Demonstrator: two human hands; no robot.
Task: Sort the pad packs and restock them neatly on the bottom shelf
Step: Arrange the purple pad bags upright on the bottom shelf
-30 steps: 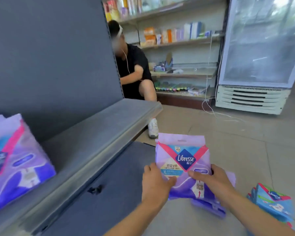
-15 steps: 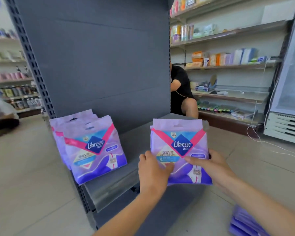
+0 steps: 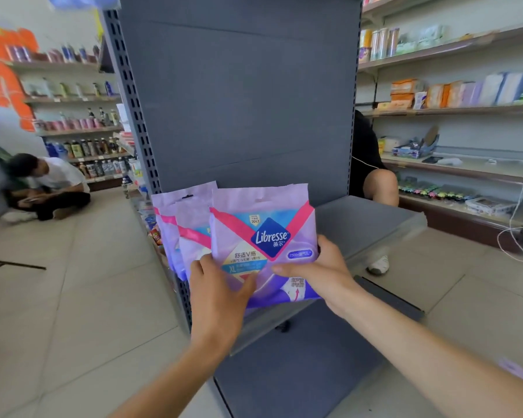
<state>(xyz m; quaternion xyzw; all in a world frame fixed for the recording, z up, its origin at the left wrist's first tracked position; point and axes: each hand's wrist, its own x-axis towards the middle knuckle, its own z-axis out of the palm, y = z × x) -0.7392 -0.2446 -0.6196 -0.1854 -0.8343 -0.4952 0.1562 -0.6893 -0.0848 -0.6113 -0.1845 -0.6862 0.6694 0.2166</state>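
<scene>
Moved leftward, pad pack (image 3: 263,236) overlaps shelved packs (image 3: 186,227) at shelf's (image 3: 363,218) left edge.

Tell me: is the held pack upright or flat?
Upright. The pack has its sealed edge on top; left hand and right hand grip the lower half.

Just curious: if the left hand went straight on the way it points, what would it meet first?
Besides the pack it holds, the left hand would likely meet the standing packs just beyond it; depth is unclear.
</scene>
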